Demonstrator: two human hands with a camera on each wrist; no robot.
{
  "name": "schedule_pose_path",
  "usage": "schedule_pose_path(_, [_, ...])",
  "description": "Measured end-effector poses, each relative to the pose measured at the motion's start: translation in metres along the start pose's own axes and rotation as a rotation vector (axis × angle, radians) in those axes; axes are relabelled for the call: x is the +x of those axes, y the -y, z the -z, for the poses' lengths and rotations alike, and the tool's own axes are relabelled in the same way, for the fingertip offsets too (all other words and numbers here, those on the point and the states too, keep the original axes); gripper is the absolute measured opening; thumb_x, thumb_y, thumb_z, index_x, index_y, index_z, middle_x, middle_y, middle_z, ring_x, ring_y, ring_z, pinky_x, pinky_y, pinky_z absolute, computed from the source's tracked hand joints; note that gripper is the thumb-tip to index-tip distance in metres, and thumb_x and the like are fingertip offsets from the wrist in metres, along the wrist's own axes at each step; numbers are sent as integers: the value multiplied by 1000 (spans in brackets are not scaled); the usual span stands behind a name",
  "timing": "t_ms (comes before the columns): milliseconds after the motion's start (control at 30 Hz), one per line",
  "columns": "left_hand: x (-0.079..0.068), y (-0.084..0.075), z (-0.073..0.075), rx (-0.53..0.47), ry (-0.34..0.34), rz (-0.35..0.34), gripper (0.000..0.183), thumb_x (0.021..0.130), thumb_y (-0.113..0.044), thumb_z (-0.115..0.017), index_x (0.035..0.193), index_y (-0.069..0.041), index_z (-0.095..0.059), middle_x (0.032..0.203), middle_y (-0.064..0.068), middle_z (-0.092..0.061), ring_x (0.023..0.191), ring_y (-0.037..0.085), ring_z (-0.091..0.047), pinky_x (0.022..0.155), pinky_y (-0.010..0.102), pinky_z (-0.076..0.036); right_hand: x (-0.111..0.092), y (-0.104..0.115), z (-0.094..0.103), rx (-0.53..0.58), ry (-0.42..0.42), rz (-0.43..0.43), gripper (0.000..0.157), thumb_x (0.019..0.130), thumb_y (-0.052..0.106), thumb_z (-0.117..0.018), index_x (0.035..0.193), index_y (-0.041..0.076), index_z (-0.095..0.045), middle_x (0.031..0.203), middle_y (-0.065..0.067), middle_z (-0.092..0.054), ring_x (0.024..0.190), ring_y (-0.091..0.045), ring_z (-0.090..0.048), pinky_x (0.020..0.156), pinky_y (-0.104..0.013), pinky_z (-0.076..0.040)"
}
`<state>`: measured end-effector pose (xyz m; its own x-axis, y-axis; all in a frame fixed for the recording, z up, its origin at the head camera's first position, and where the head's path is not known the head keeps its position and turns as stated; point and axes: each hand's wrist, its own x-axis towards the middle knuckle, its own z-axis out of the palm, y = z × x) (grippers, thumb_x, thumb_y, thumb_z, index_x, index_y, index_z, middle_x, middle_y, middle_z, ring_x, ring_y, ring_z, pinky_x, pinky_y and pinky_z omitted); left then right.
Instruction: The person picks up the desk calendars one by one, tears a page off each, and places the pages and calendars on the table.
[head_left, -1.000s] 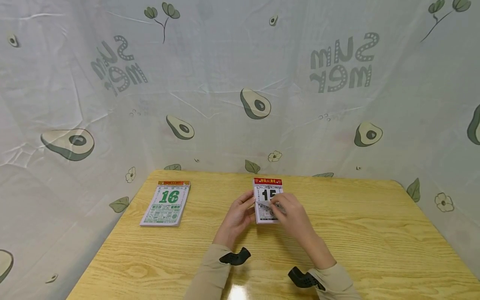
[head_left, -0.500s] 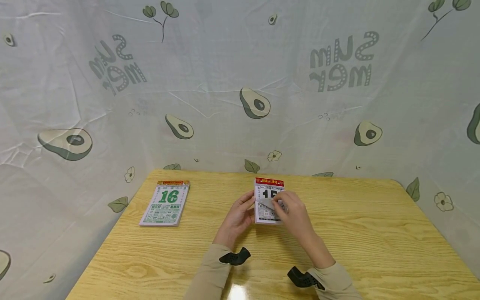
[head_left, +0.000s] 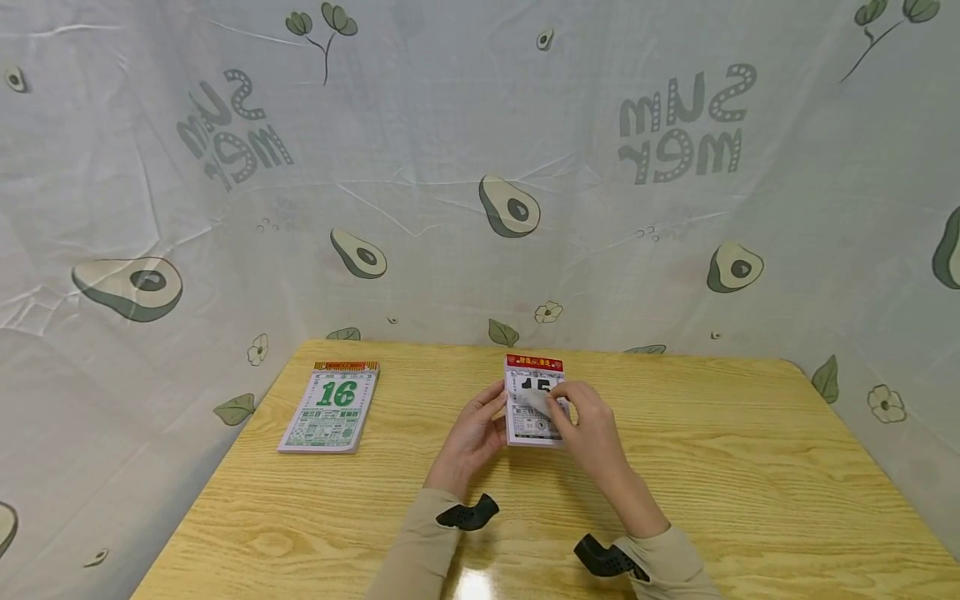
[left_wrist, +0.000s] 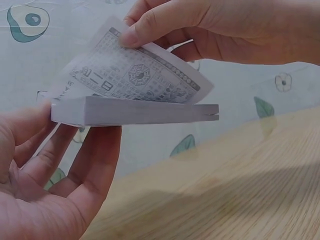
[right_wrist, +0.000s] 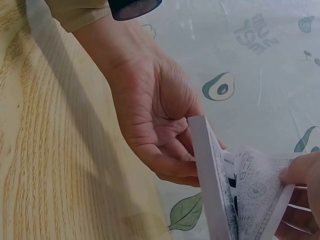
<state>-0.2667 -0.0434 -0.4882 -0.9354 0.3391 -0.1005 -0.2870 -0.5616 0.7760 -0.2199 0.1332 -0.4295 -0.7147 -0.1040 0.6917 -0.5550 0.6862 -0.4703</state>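
A tear-off calendar (head_left: 534,427) with a red header and a black 15 is held up over the wooden table. My left hand (head_left: 472,433) grips its left edge; in the left wrist view those fingers lie beneath the thick pad (left_wrist: 150,112), with the thumb at its near corner. Between thumb and fingers, my right hand (head_left: 595,427) pinches the top sheet (left_wrist: 135,70) near its lower edge. That sheet is bent up and away from the pad, partly covering the 15. From the right wrist view, a gap shows between the lifted sheet (right_wrist: 262,195) and the pad.
To the left, a second tear-off calendar (head_left: 330,412) with a green 16 lies flat on the wooden table (head_left: 720,467). Behind the table hangs a pale curtain (head_left: 435,142) printed with avocados. Both wrists wear black camera mounts (head_left: 468,512).
The top sheet is lifted further and covers more of the 15. The calendar has shifted slightly, first right, then back left. My right hand keeps its pinch on the sheet.
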Motion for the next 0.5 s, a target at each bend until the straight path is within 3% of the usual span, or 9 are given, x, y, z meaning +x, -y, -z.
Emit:
schedule_pose_path(333, [-1, -1, -2, 40, 22, 1, 38, 102, -13, -49, 139, -7, -48, 111, -1, -66, 96, 17, -64, 74, 32, -55, 3, -5, 6, 4, -58, 58, 9, 82, -2, -73, 88, 2, -67, 87, -11, -67, 84, -26, -65, 72, -41, -55])
schedule_pose_path(500, [-1, -1, -1, 68, 39, -1, 38, 102, -10, -48, 139, -5, -46, 110, -1, -66, 96, 17, -64, 74, 32, -56, 4, -7, 8, -6, -73, 40, 9, 83, -2, -73, 89, 2, -66, 88, -11, -67, 83, -25, -65, 70, -41, -54])
